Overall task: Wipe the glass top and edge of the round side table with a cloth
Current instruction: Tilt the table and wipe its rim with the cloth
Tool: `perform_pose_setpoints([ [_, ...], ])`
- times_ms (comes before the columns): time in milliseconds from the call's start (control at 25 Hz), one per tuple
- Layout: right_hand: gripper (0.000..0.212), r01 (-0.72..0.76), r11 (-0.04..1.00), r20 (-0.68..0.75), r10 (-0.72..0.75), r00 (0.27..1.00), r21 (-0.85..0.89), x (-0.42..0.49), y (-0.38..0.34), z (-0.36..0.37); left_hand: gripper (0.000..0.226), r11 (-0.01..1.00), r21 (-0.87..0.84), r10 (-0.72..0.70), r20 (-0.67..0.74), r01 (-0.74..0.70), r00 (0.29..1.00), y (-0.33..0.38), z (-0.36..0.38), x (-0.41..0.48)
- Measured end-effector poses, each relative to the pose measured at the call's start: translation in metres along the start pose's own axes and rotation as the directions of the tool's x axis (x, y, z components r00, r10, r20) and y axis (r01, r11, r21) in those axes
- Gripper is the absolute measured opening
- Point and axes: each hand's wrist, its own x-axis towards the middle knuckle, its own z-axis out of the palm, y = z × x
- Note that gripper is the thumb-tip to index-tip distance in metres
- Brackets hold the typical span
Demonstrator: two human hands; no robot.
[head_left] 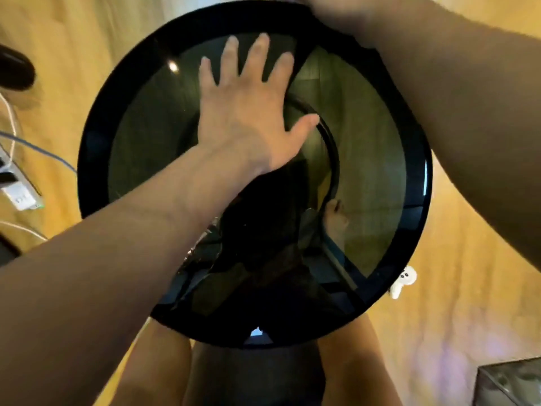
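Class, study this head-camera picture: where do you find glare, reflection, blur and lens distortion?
Head view: a glare spot on the glass top; dark reflections low on it; the right hand at the far rim is blurred, as is the floor; the wide lens swells the near forearms; the left hand looks sharper.

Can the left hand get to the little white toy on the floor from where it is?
Probably not as things stand. The left hand lies flat on the glass top, and the white toy sits down on the floor beyond the table's opposite rim, partly tucked under it.
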Motion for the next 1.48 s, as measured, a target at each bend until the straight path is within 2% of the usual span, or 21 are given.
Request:
perform_pose_setpoints([
  [80,0.04,-0.004,1.0,0.08,0.003,0.997,0.011,-0.016,0.016,0.001,0.076,0.999,0.02,-0.023,-0.118,0.026,0.993,-0.003,-0.002,0.013],
  [160,0.027,0.055,0.997,0.038,-0.057,0.998,0.056,-0.04,0.037,-0.011,0.07,1.0,-0.025,0.001,-0.127,-0.004,0.992,0.007,-0.01,0.028],
  [200,0.027,0.125,0.99,-0.029,-0.123,0.992,0.068,-0.054,0.044,-0.017,0.066,0.997,-0.059,0.047,-0.107,-0.054,0.993,0.016,-0.012,0.037],
  [280,0.024,0.23,0.973,-0.288,-0.217,0.933,0.011,-0.068,0.068,-0.026,0.065,0.963,-0.052,0.26,-0.074,-0.265,0.963,0.047,-0.011,0.055],
  [320,0.023,0.205,0.979,-0.402,-0.185,0.897,0.008,-0.075,0.09,-0.028,0.066,0.924,-0.004,0.383,-0.052,-0.383,0.922,0.065,-0.009,0.061],
  [360,0.027,0.093,0.994,-0.465,-0.057,0.883,0.054,-0.093,0.116,-0.022,0.067,0.883,0.052,0.467,-0.019,-0.466,0.884,0.081,-0.005,0.066],
  [400,0.033,-0.071,0.992,-0.467,0.111,0.877,0.101,-0.116,0.145,-0.012,0.068,0.861,0.088,0.502,0.017,-0.501,0.865,0.094,-0.002,0.071],
  [480,0.04,-0.327,0.931,-0.358,0.365,0.86,0.164,-0.184,0.195,0.021,0.069,0.848,0.132,0.51,0.065,-0.514,0.858,0.107,0.002,0.08],
  [560,0.043,-0.414,0.9,-0.244,0.436,0.866,0.139,-0.221,0.202,0.039,0.07,0.83,0.154,0.534,0.064,-0.537,0.843,0.112,0.003,0.08],
  [680,0.04,-0.269,0.941,-0.324,0.325,0.889,0.207,-0.154,0.187,0.017,0.067,0.846,0.054,0.522,0.116,-0.53,0.845,0.111,0.003,0.077],
  [800,0.041,-0.003,0.967,-0.444,0.119,0.888,0.254,-0.095,0.16,-0.005,0.064,0.877,-0.013,0.476,0.156,-0.48,0.865,0.107,0.0,0.067],
  [840,0.041,0.016,0.953,-0.464,0.132,0.876,0.302,-0.097,0.165,0.0,0.064,0.872,-0.013,0.485,0.163,-0.49,0.859,0.107,-0.002,0.065],
  [920,0.042,-0.087,0.889,-0.421,0.297,0.857,0.449,-0.127,0.182,0.02,0.064,0.862,0.008,0.498,0.167,-0.507,0.851,0.105,-0.005,0.068],
  [960,0.044,-0.207,0.828,-0.359,0.432,0.827,0.522,-0.153,0.193,0.037,0.065,0.856,0.028,0.506,0.156,-0.516,0.848,0.105,-0.005,0.072],
  [1000,0.048,-0.329,0.723,-0.276,0.58,0.766,0.607,-0.178,0.205,0.056,0.065,0.845,0.054,0.521,0.139,-0.532,0.842,0.104,-0.004,0.075],
  [1080,0.058,-0.536,0.388,0.017,0.799,0.602,0.75,-0.23,0.221,0.108,0.067,0.815,0.108,0.561,0.102,-0.57,0.821,0.103,0.002,0.079],
  [1160,0.069,-0.623,-0.017,0.347,0.842,0.413,0.782,-0.269,0.218,0.166,0.068,0.809,0.099,0.573,0.088,-0.58,0.815,0.102,0.008,0.078],
  [1240,0.073,-0.58,-0.348,0.575,0.774,0.264,0.736,-0.29,0.203,0.208,0.066,0.837,0.032,0.54,0.112,-0.546,0.834,0.101,0.008,0.077],
  [1280,0.064,-0.552,-0.458,0.659,0.712,0.243,0.697,-0.298,0.189,0.219,0.065,0.848,0.003,0.526,0.132,-0.531,0.84,0.101,0.007,0.076],
  [1400,0.032,-0.502,-0.569,0.75,0.585,0.309,0.651,-0.319,0.141,0.231,0.065,0.862,-0.035,0.504,0.155,-0.505,0.85,0.099,0.006,0.073],
  [1480,0.04,-0.485,-0.689,0.843,0.438,0.314,0.539,-0.333,0.113,0.24,0.065,0.862,-0.038,0.505,0.156,-0.505,0.849,0.1,0.005,0.073],
])
